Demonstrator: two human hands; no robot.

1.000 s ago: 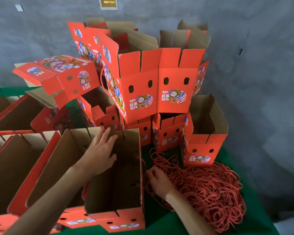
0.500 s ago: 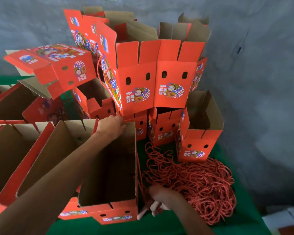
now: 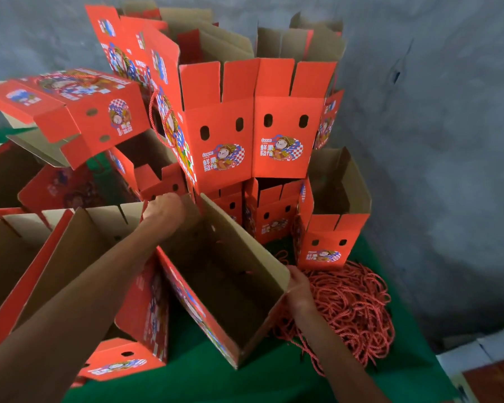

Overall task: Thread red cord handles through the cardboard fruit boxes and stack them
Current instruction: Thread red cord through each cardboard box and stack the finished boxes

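While both hands work it, one open cardboard fruit box (image 3: pixel 230 286) sits tilted at the near middle of the green table (image 3: pixel 245 382), its brown inside facing me. My left hand (image 3: pixel 165 207) curls over the box's far top corner and grips the flap there. My right hand (image 3: pixel 298 289) is pressed to the outside of the box's right wall at its upper edge; whether those fingers pinch a cord I cannot tell, as the wall hides them.

Just right of that hand lies one loose heap of red cords (image 3: pixel 349 309), touching the foot of a single upright box (image 3: pixel 329 228) with two oval holes in its front. Behind the held box I count two tall boxes side by side, the left tall box (image 3: pixel 216 132) and the right tall box (image 3: pixel 285 123), each with two holes and a printed label, set on a lower row of smaller-looking boxes. One box tipped on its side (image 3: pixel 79 112) overhangs the far left. Further flat and open boxes (image 3: pixel 21 257) crowd the left edge; I cannot count them exactly.

Bare green cloth shows only along the near edge and in the narrow gap around the cords. A grey wall (image 3: pixel 434 141) closes the right side.
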